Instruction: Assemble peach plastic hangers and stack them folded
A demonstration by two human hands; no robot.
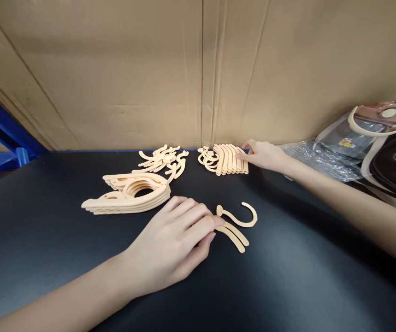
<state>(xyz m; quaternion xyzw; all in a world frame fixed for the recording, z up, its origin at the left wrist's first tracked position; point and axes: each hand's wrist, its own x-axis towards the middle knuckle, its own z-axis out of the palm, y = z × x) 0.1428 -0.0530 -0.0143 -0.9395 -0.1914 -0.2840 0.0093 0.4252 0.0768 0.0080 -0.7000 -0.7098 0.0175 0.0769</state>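
The left hand [180, 235] lies low over the black table [62, 258], its fingers curled and close together; the index fingertip covers the upper ends of two curved strips [238, 233], perhaps to steady them, with the thumb tip a little apart below; whether the two actually clamp the strips I cannot tell, since the hand hides the ends; a single hook [246, 224] lies just beyond the strips, near the index fingertip, its open curve turned away from the wearer, probably set there to be close at hand. The right hand [262, 154] reaches to the far side, thumb laid on the right end of a row of curved strips [228, 159], the index finger bent and apart from the thumb; whether it grips a piece I cannot tell; the row stands side by side, likely so that single pieces come away easily; curled hooks [206, 159] lie at its left end; further left, a loose heap of hooks [163, 159] sits behind a stack of folded hangers [132, 203], nested one on another, presumably to save room; cardboard [132, 69] backs the table, and a clear bottle [343, 136] rests on the right by crumpled plastic wrap [308, 159].
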